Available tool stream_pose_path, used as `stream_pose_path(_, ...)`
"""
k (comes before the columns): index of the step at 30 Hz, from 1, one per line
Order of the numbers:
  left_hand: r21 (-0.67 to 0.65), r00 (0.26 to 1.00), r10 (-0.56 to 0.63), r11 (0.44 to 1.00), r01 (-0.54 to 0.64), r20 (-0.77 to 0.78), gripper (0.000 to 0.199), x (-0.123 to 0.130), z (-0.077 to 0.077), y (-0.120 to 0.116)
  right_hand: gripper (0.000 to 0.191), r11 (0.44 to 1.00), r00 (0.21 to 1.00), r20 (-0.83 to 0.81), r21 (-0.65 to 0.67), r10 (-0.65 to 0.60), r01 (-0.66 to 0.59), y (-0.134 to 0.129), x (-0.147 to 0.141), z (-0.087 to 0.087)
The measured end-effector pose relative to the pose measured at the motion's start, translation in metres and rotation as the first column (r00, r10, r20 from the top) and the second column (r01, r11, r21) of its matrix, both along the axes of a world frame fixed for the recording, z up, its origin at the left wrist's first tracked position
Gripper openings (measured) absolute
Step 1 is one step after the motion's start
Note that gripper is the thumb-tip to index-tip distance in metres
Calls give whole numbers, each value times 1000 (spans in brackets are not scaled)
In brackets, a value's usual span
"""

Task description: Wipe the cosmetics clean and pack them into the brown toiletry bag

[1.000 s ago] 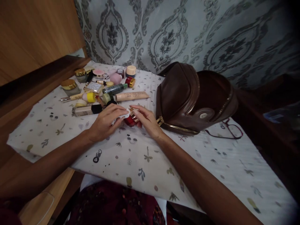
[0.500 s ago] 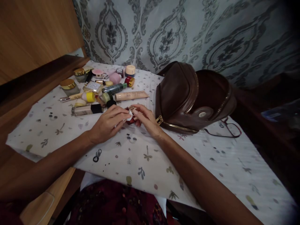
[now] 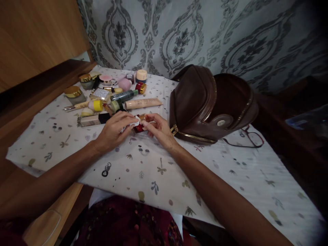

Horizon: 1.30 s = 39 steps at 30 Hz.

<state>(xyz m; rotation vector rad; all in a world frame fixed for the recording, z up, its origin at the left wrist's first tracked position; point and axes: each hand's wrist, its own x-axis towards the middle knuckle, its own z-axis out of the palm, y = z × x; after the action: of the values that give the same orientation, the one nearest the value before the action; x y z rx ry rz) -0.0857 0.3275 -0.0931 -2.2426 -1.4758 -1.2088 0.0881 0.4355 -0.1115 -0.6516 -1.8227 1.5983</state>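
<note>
My left hand (image 3: pixel 114 130) is closed on a crumpled white wipe (image 3: pixel 135 122), pressing it against a small red jar (image 3: pixel 139 127) with a gold part. Across from it, my right hand (image 3: pixel 160 130) grips that jar between thumb and fingers, just above the tablecloth. Its fingers cover much of the jar, so the full shape is hidden. Just beyond the hands lie a beige tube (image 3: pixel 143 103) and a foundation bottle (image 3: pixel 93 120) with a black cap. Another red jar (image 3: pixel 141 87) with a gold lid rests farther back.
Several cosmetics crowd the table's back left, among them a gold-lidded jar (image 3: pixel 74 94), a glittery compact (image 3: pixel 101 95) and a green bottle (image 3: pixel 124 96). A brown leather bag (image 3: pixel 192 99) stands open at right, with eyeglasses (image 3: pixel 246 146) beside it. The patterned tablecloth (image 3: pixel 143 171) covers the table.
My left hand has shifted slightly left with the wipe, and more of the red jar shows between my hands. My right hand still holds the jar.
</note>
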Motion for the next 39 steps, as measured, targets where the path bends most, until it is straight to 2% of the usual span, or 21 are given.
stream_pose_path(4,37,998,-20,999,22,-64,23,4,1,-2,43,998,998,-7,-15,-55,55,-1,1,3)
stream_pose_path(7,57,989,-33,998,41,-142,25,8,1,-4,49,999,999,19,5,-46,46,-1,0,4)
stream_pose_path(12,79,976,-59,994,77,-210,27,11,-1,-5,48,997,998,48,64,-51,48,3,0,2)
stream_pose_path(21,49,974,-77,995,89,-213,24,7,0,-5,45,998,998,21,25,53,-53,3,4,4)
stream_pose_path(29,-1,989,-62,998,63,-134,19,7,1,-5,46,999,997,55,-14,-46,47,4,2,-1)
stream_pose_path(32,4,994,-67,998,68,-83,20,9,2,-4,42,997,994,80,44,-74,71,2,3,2)
stream_pose_path(35,20,996,-77,997,78,-56,23,11,2,-5,39,982,989,119,175,-88,66,0,3,5)
stream_pose_path(39,52,988,-93,994,100,-127,24,14,3,-7,38,944,992,112,329,-55,15,-2,1,7)
